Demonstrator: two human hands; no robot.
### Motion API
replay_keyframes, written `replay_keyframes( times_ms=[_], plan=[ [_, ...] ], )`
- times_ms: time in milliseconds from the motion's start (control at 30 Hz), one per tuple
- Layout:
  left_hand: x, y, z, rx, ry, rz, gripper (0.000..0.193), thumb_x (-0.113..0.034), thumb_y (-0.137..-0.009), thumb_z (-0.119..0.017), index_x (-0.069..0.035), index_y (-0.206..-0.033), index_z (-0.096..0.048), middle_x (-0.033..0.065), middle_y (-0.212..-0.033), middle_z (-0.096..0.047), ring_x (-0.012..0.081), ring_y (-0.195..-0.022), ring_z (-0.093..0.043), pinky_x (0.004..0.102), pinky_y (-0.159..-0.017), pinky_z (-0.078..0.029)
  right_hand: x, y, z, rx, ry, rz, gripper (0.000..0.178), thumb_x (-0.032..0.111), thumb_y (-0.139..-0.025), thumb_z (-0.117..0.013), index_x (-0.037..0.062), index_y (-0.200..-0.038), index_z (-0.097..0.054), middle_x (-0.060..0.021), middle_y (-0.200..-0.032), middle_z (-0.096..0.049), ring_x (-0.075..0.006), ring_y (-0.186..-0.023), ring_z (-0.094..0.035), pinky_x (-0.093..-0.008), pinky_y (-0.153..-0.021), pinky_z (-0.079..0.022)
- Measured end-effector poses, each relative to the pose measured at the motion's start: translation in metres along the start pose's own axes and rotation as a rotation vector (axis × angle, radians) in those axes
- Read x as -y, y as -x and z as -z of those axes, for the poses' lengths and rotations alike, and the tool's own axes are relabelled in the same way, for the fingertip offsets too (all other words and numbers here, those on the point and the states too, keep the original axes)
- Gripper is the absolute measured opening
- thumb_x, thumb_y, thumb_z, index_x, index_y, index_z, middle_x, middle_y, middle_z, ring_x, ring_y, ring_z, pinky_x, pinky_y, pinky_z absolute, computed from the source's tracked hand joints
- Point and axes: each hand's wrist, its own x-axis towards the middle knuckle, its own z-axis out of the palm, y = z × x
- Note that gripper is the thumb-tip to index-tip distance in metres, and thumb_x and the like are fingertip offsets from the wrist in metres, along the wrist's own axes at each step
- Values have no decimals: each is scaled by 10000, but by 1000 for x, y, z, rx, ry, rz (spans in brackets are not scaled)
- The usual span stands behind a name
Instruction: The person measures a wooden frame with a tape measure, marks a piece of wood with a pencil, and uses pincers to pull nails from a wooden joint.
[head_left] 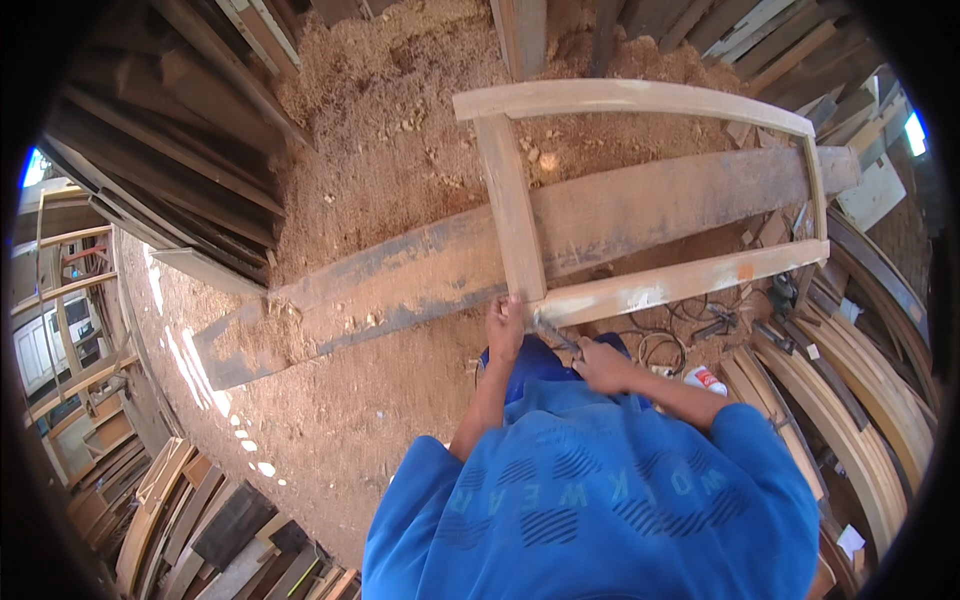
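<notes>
A wooden frame [512, 205] rests across a long, worn plank, with its nearest corner in front of my body. My left hand [505, 326] is at that corner, fingers drawn together against the wood. Whatever they pinch, if anything, is too small to make out. My right hand [600, 364] is wrapped round the handle of a hammer [556, 333], whose head lies close to the same corner, just right of my left fingers. Pale smears mark the frame's near rail [670, 288], along with one orange patch.
The long plank [400, 270] runs from lower left to upper right over sawdust-covered ground. Cables [662, 345] and a white-and-red bottle [706, 380] lie to my right. Curved timber pieces [850, 430] are stacked beyond them. Boards [190, 150] lean at the far left, with offcuts [230, 530] at the near left.
</notes>
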Motion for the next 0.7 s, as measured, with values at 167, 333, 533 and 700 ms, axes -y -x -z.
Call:
replay_keyframes(
  times_ms=[167, 333, 533, 700],
  plan=[
    [-3, -1, -1, 26, 71, -1, 435, -402, -949, -623, 22, -1029, -568, 24, -794, -617, 79, -709, -534, 244, -612, -451, -27, 8, -9, -265, 447, 185, 302, 210, -913, -549, -79, -997, -538, -214, -789, -628, -302, -758, -656, -424, -758, -525],
    [-8, -2, 3, -1, -78, -50, 467, -421, -947, -615, 32, -1044, -562, 94, -822, -652, 147, -758, -602, 303, -682, -494, 14, 11, 65, -134, -294, 112, 276, 159, -961, -509, -39, -1138, -587, -176, -1044, -671, -182, -927, -664, -342, -686, -570],
    [-93, 8, 20, -27, -937, -78, 476, -433, -885, -649, 29, -969, -574, 255, -874, -662, 429, -835, -645, 460, -776, -512, 33, 27, 135, -92, -677, 246, 443, 105, -943, -536, -11, -1335, -365, -235, -1254, -569, -301, -1026, -667, -448, -773, -591],
    [-122, -43, 25, -242, -663, -406, 476, -413, -866, -656, 45, -966, -571, 270, -920, -625, 451, -895, -591, 500, -793, -469, 22, -12, 159, 101, -834, 277, 470, 101, -930, -560, 27, -1345, -353, -264, -1261, -566, -368, -1106, -640, -475, -844, -574]
  ],
)
